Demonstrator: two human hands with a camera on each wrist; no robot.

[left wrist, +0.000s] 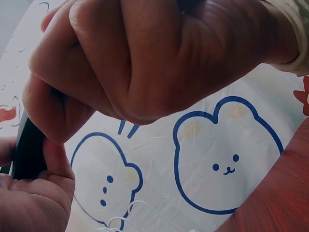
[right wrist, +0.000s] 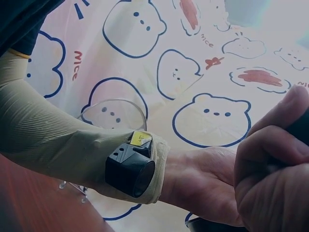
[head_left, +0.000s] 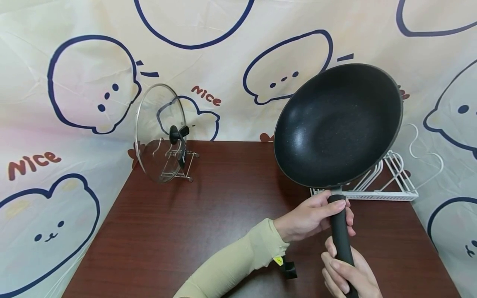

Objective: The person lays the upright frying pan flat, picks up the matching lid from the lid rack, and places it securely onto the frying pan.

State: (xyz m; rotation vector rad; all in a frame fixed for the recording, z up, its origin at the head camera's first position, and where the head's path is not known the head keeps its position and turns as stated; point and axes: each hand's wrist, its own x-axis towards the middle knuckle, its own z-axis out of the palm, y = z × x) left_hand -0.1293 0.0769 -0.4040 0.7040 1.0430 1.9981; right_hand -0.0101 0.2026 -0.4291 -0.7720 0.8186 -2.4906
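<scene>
As we look down, a round, deep, black frying pan is held tilted above the dark brown wooden table, partly hiding a white wire rack; we see the left hand gripping its long black handle near the pan, the right hand clasping it lower. Well to the left, a clear glass lid seems propped in a metal wire holder.

Metal rack, white rack on table (brown).
</scene>
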